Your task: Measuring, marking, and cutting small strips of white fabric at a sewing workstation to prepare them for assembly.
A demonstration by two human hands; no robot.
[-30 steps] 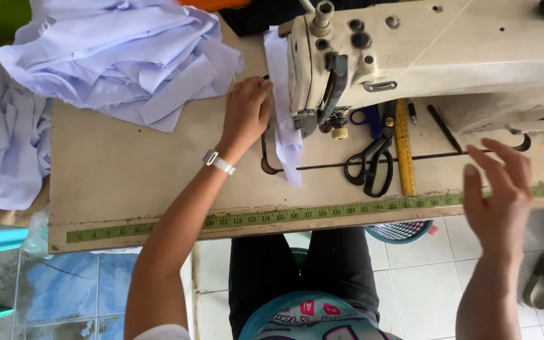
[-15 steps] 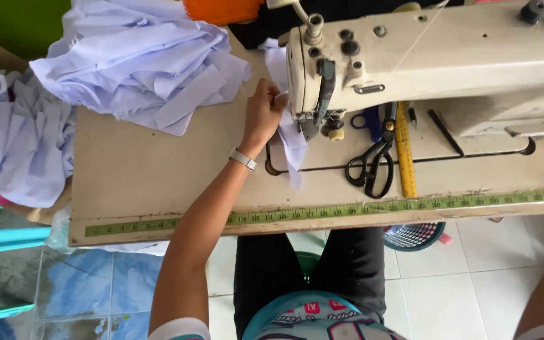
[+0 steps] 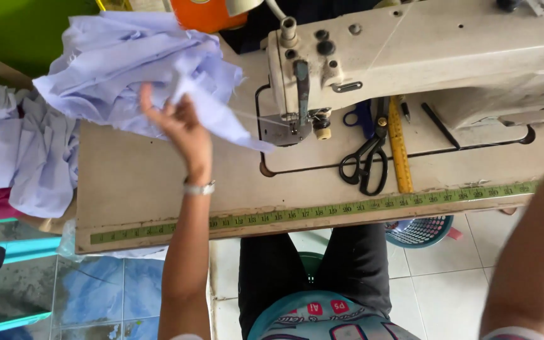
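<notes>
My left hand [image 3: 181, 123] grips a small pale lilac fabric piece [image 3: 221, 116] and holds it left of the sewing machine's needle [image 3: 298, 123]. Thin threads run from the piece back to the needle area. The hand hovers just in front of a heap of the same lilac fabric [image 3: 127, 69] on the table's far left. A watch sits on that wrist. Only my right forearm [image 3: 530, 258] shows, blurred at the right edge; the right hand itself is out of frame.
A cream sewing machine [image 3: 423, 56] fills the table's right half. Black scissors [image 3: 366, 160], a yellow ruler [image 3: 399, 148] and a pen lie under its arm. A green tape measure [image 3: 322, 211] lines the table's front edge. More fabric hangs at the left [image 3: 26, 157]; a basket [image 3: 420, 230] sits below.
My left hand pulled the fabric piece away from the needle toward the left heap, trailing thread. My right hand dropped out of view; the camera shifted.
</notes>
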